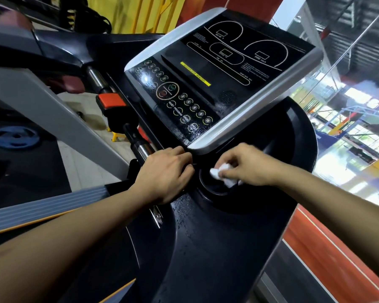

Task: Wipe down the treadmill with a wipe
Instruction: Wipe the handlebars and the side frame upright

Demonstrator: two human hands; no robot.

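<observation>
The treadmill's console (pixel 217 82) is a black panel with a silver rim, tilted across the upper middle. Below it spreads a black plastic tray (pixel 206 226) with wet droplets and a round cup recess (pixel 212 189). My right hand (pixel 249 165) pinches a crumpled white wipe (pixel 223 177) and holds it against the rim of that recess. My left hand (pixel 166 173) lies palm down on the tray's left edge, just under the console's lower corner; its fingertips curl over the edge and are partly hidden.
A chrome and black handlebar (pixel 138 138) with a red safety clip (pixel 112 100) runs left of the console. A grey frame (pixel 59 106) and a blue weight plate (pixel 15 136) lie at left. Glass railing (pixel 348 127) is at right.
</observation>
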